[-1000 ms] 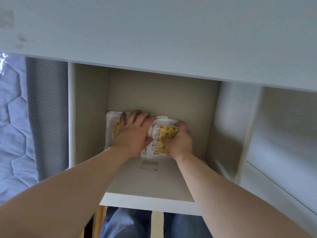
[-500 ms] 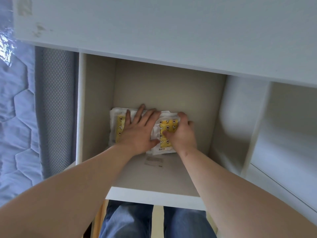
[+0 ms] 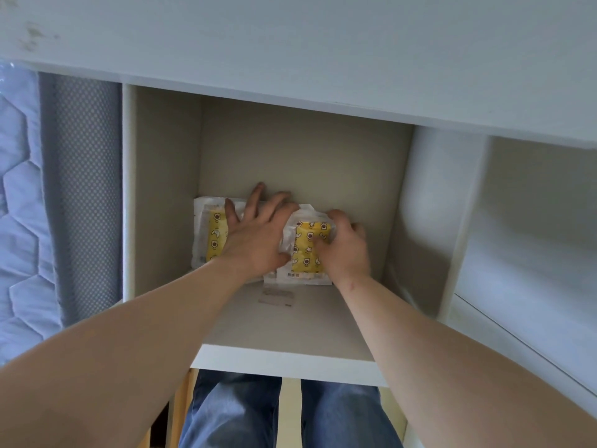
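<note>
Two white packets with yellow patterned panels lie side by side at the back of an open white cubby (image 3: 290, 318). My left hand (image 3: 258, 234) lies flat with spread fingers across the left packet (image 3: 210, 234), fingertips near the back wall. My right hand (image 3: 344, 247) grips the right packet (image 3: 305, 250), its thumb on the yellow panel and its fingers curled over the packet's right edge. Both forearms reach into the cubby from below.
A small printed label (image 3: 276, 297) sticks to the cubby floor in front of the packets. A white top panel (image 3: 290, 53) overhangs the cubby. A second compartment (image 3: 533, 237) opens to the right. A quilted mattress (image 3: 22, 205) stands at the left. My jeans-clad legs (image 3: 232, 415) show below.
My left hand's fingers went from curled to spread flat and slid toward the back wall. My right hand stays on the right packet, and the packets sit further back.
</note>
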A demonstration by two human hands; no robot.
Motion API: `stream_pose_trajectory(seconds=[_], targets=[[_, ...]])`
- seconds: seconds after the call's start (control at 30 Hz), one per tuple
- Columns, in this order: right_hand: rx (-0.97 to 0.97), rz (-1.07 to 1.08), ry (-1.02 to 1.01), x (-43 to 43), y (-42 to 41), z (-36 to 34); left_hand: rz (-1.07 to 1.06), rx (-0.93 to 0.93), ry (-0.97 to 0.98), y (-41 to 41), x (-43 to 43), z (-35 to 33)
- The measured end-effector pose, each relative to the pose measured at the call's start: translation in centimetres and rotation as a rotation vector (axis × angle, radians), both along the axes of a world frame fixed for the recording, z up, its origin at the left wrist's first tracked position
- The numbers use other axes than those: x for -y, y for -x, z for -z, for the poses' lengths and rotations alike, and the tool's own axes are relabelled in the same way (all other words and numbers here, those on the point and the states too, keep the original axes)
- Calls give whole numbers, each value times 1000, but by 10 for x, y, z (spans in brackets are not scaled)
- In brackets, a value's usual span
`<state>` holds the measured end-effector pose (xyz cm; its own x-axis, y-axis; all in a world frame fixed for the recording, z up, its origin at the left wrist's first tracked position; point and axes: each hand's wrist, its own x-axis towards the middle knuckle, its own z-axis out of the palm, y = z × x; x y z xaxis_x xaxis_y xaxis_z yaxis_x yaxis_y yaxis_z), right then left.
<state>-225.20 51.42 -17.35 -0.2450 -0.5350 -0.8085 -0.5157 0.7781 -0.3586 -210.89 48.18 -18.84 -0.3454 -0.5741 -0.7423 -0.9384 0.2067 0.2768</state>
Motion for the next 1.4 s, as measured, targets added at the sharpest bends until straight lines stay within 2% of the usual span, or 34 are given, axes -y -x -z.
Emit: stream_pose_trajectory(seconds=[0.23, 0.37, 0.7, 0.83, 1.1, 1.3, 1.4], targets=[[23, -23, 15, 3, 5, -3, 43, 53, 67, 5, -12, -9], [26, -16, 8, -1, 8, -11, 34, 104, 26, 12, -11, -19], [15, -35, 55, 14, 22, -98, -189, 71, 145, 23, 3, -105], [90, -61, 122, 25, 25, -156, -370, 55, 204, 28, 3, -161], [246, -256, 309, 32, 8, -273, -901, -49, 440, 28, -32, -278], [359, -533, 476, 21, -66, -360, -1258, -71, 678, -29, -89, -361], [462, -705, 574, -8, -119, -401, -1427, -24, 842, -71, -135, -397]])
